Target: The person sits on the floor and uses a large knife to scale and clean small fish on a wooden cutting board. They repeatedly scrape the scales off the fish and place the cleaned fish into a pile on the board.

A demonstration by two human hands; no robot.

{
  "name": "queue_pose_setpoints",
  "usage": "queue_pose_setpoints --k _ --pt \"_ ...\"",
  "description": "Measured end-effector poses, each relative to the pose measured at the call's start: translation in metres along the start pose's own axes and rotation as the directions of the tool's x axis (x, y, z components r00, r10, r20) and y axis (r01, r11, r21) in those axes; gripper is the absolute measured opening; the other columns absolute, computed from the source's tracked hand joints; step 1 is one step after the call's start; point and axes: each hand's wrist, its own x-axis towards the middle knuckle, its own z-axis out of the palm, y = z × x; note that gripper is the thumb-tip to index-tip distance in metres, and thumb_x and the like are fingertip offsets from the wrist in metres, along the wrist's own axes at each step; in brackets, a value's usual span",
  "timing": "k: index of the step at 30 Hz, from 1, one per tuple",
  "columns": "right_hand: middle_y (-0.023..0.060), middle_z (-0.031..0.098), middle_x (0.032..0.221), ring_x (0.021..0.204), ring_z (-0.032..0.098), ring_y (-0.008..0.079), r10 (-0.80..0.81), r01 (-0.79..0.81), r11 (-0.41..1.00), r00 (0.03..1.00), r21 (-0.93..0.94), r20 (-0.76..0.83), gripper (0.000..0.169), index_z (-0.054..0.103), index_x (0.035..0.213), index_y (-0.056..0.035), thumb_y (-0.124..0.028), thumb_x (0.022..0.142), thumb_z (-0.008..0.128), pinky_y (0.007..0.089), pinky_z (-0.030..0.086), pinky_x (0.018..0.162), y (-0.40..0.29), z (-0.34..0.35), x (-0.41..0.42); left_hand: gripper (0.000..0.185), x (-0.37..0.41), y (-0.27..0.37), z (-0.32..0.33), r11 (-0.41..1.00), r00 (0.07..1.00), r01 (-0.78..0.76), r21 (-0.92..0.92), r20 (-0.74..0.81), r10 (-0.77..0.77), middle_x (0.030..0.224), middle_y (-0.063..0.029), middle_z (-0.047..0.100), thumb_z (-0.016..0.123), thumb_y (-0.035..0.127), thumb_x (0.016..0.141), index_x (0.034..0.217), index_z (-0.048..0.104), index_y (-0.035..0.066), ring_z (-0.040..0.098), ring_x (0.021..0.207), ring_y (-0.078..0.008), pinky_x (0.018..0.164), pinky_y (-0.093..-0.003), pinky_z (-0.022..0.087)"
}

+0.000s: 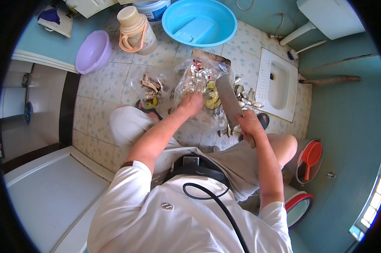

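My right hand (248,122) grips a cleaver (229,99) by its handle, its wide blade pointing up and to the left. My left hand (192,102) is over a clear plastic bag (181,90), fingers bent; a small silvery thing, perhaps a fish, seems to be at its fingertips. Beneath the bag lies a wooden chopping board (211,56), largely covered. A yellow-green printed patch (212,98) shows beside the blade. Small silvery fish (246,98) lie on the floor at the right of the board. Another clear bag (151,87) with reddish-brown pieces rests on the left.
Beyond the board stand a blue basin (220,25), a thermos flask (136,31) and a white bucket (152,11). A purple basin (94,52) is at left. A squat toilet (277,88) lies at right, with a toilet brush (307,49) behind. My sandalled feet flank the board.
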Motion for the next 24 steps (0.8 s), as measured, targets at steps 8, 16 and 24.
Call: queue_pose_setpoints --k 8,16,24 --pt "0.0242 0.065 0.07 0.052 0.065 0.0313 -0.135 0.137 0.99 0.987 0.018 -0.085 0.044 0.062 0.085 0.01 -0.034 0.088 0.063 0.0412 0.053 0.054 0.027 0.036 0.029 0.04 0.0 -0.031 -0.026 0.907 0.926 0.332 -0.259 0.271 -0.262 0.086 -0.0265 0.066 0.062 0.036 0.079 0.083 0.068 -0.004 0.065 0.085 -0.0401 0.078 -0.0472 0.051" --pt "0.0238 0.064 0.07 0.053 0.065 0.0313 -0.107 0.107 0.994 0.993 0.013 0.039 0.048 0.061 0.084 0.0104 -0.037 0.088 0.064 0.0411 0.053 0.053 0.032 0.046 0.034 0.034 -0.026 -0.009 -0.051 0.999 0.998 0.033 -0.024 0.061 -0.032 0.093 -0.0217 0.063 0.062 0.02 0.086 0.117 0.06 0.006 0.065 0.087 -0.0388 0.074 -0.0469 0.052" --pt "0.0145 0.06 0.055 0.043 0.06 0.0239 -0.022 0.008 0.995 0.989 0.099 0.146 0.039 0.062 0.08 0.0065 -0.031 0.09 0.063 0.038 0.049 0.046 0.016 0.046 0.022 0.032 -0.023 -0.042 -0.004 0.998 0.994 0.049 0.03 0.095 -0.051 0.098 -0.0188 0.059 0.052 0.011 0.092 0.123 0.058 0.01 0.063 0.089 -0.036 0.075 -0.0442 0.052"
